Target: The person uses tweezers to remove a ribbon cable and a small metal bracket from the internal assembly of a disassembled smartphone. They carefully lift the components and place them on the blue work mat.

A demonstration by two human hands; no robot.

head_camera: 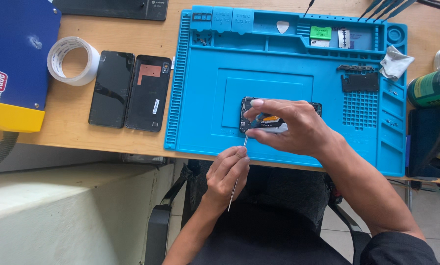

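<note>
**Opened phone pinned near mat's front edge**

Lying flat on the blue mat [279,147], toward its front edge and a little left of the middle: a phone [279,115] with the back off, innards facing up. Largely hidden under the right hand [291,128], which arches over it with thumb and forefinger curled nearly closed, pinching what looks like a small blue-handled tool, tip down into the phone's left end; exactly what is pinched, hard to tell. Probably held so to steady the body while working a fine point.

Just off the mat's front edge, over the lap: the left hand [227,172], fingers closed around thin tweezers [237,172], points upward toward the phone's lower left corner, long end trailing down past the wrist. Gripped like a pen, likely for control close to the small parts.

Set aside on the desk [72,132], left of the mat and touching side by side: a black screen panel [111,89] and a back cover [148,93] with a copper patch, kept off the work area. Left again, a tape roll [73,61], next to a blue and yellow box [13,64] at the desk's left end.

Along the mat's far edge, in its trays: a pick [282,26], a green slip [320,32], tool tips. Near the right edge: a black plate [360,82] on the grid patch, a crumpled wipe [394,62], loose small bits sorted away from the phone. Past the right edge, a green can [433,87].
</note>
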